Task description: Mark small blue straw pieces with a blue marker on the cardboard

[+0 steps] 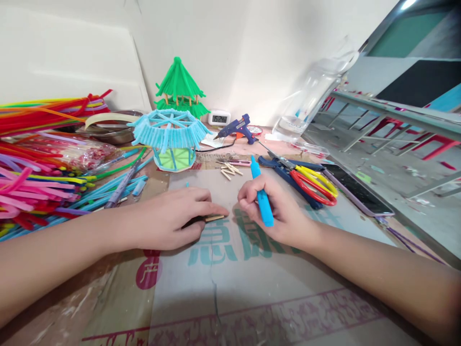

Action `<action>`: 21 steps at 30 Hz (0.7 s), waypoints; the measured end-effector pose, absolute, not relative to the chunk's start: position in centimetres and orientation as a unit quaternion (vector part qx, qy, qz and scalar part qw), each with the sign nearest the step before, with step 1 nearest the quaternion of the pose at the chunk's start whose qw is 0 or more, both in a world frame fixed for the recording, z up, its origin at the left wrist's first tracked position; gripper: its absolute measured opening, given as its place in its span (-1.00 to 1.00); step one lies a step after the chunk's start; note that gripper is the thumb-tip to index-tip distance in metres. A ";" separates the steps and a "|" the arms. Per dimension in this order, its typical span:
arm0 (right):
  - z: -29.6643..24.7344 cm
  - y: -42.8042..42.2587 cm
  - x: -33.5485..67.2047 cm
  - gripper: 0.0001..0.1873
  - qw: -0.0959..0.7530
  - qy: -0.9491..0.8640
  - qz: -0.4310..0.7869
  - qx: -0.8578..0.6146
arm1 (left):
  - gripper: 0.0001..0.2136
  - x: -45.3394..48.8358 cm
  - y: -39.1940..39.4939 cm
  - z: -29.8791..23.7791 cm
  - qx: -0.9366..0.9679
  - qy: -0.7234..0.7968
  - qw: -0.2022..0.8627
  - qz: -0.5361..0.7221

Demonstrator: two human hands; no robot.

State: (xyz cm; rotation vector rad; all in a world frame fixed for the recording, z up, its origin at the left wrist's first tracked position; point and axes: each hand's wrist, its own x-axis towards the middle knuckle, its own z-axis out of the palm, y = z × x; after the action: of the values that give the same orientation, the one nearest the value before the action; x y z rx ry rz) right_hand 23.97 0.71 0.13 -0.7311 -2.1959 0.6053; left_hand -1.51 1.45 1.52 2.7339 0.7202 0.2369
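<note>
I had the right hand closed around a light-blue marker, right of centre. To its left, the left hand, index finger extended, touched a short wooden stick; I could not tell whether it pinched. Loose wooden sticks lay on the far side.

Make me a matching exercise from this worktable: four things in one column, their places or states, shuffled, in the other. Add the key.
1. Blue marker
2. Glue gun
3. Smartphone
4. Lone wooden stick

A. Next to the digital clock
B. By the index finger of the left hand
C. Lying with its screen dark
D. Held in the right hand

Pairs: 1-D, 2-A, 3-C, 4-B
</note>
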 end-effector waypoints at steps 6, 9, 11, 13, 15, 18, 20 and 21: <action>0.3 0.9 23.3 -0.84 0.367 -0.839 0.250 -0.314 | -0.73 -1.4 2.5 0.8 0.944 0.257 0.182 0.100; 0.1 1.2 23.5 -0.85 0.356 -0.847 0.240 -0.313 | -0.77 -1.2 2.2 0.5 0.934 0.277 0.187 0.123; -0.1 1.4 23.6 -0.85 0.354 -0.853 0.230 -0.307 | -0.78 -1.0 1.6 0.6 0.931 0.298 0.174 0.119; -0.3 1.4 23.7 -0.85 0.354 -0.854 0.232 -0.304 | -0.81 -0.8 0.9 0.7 0.924 0.331 0.149 0.120; -0.2 1.3 23.7 -0.85 0.352 -0.854 0.236 -0.302 | -0.81 -0.5 0.3 0.8 0.916 0.366 0.109 0.124; 0.0 0.6 23.6 -0.84 0.328 -0.869 0.237 -0.285 | -0.79 -0.1 -0.2 0.7 0.910 0.387 0.077 0.126; 0.3 0.2 23.5 -0.85 0.294 -0.888 0.238 -0.262 | -0.76 0.1 -0.5 0.6 0.905 0.392 0.094 0.134; 0.4 0.1 23.4 -0.85 0.277 -0.897 0.235 -0.251 | -0.75 0.2 -0.6 0.6 0.901 0.395 0.111 0.141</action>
State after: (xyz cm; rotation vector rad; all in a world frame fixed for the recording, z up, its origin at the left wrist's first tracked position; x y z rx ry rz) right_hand 23.39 0.13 0.38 -0.6750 -2.4089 0.6297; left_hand 0.16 -0.64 0.61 2.6460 1.1616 0.4133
